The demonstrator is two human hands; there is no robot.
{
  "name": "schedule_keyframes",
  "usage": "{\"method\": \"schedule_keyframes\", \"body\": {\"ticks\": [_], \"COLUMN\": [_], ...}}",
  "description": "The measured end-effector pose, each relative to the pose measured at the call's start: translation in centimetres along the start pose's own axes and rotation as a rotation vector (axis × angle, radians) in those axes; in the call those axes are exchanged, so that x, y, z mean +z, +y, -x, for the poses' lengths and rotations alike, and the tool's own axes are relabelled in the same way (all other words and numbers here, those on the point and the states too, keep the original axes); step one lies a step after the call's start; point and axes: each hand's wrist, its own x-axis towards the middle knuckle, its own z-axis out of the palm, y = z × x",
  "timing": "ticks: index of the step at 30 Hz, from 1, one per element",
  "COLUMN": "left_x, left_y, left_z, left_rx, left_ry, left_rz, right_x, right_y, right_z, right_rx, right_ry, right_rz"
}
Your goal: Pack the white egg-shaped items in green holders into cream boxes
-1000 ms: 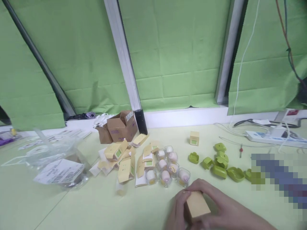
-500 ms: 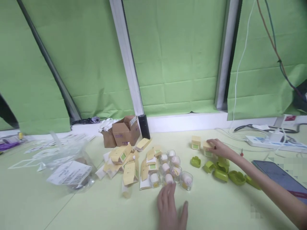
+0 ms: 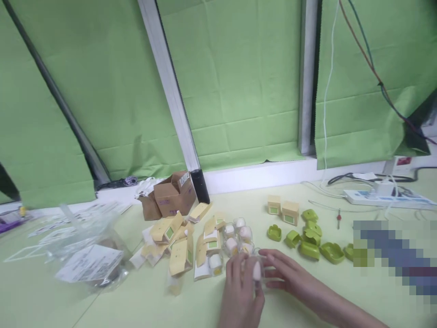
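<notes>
My left hand [image 3: 241, 289] curls over the near edge of a group of small clear plastic cases. Its fingers and thumb close around the left and front of one clear case [image 3: 256, 270], which holds a pinkish-white rounded item. On that case's right side is my right hand [image 3: 285, 275], its fingers stretched out and apart, tips at or against the case. The hands partly hide this case and its neighbours. Just beyond stand several more clear cases [image 3: 245, 233] with whitish rounded items inside. Another clear case [image 3: 215, 264] sits left of my left hand.
Opened pale-yellow cartons [image 3: 181, 256] lie to the left, beside a plastic bag [image 3: 92, 262] with a label. Two small closed boxes [image 3: 290, 213] and several green shaped pieces [image 3: 332, 253] are at right. Behind stand a brown cardboard box [image 3: 175, 197], a black cylinder [image 3: 200, 186] and a power strip [image 3: 389, 199].
My right hand has let go of the small yellow box at the back right and come down beside my left hand. My left hand has closed in on the clear case. The view has shifted slightly.
</notes>
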Motion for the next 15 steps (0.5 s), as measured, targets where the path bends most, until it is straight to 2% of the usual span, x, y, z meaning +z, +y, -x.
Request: {"method": "schedule_keyframes", "body": {"ticks": [2,4,8,11,15], "left_x": [-0.9,-1.6,-2.7,-3.4,-2.9], "left_y": [1.3,2.4,3.5,2.8,0.7], "left_z": [-1.4,-3.0,-5.7,-6.3,-4.6], "left_rx": [0.220,0.366,0.468,0.342,-0.040], "left_ry": [-0.126,-0.237,-0.298,-0.236,-0.016], "left_rz": [-0.097,-0.156,-0.149,-0.037,0.254], "right_x": [0.0,-0.5,-1.7,-2.1,-2.7], "right_y": [0.7,1.2,1.7,1.1,-1.2], "right_z": [-0.2,-0.5,-0.9,-0.8,-0.2], "right_rx": [0.080,0.110,0.087,0.067,-0.012], "right_ry": [-0.052,-0.074,-0.007,0.052,0.152], "right_rz": [-0.322,-0.515,-0.550,-0.480,-0.285]}}
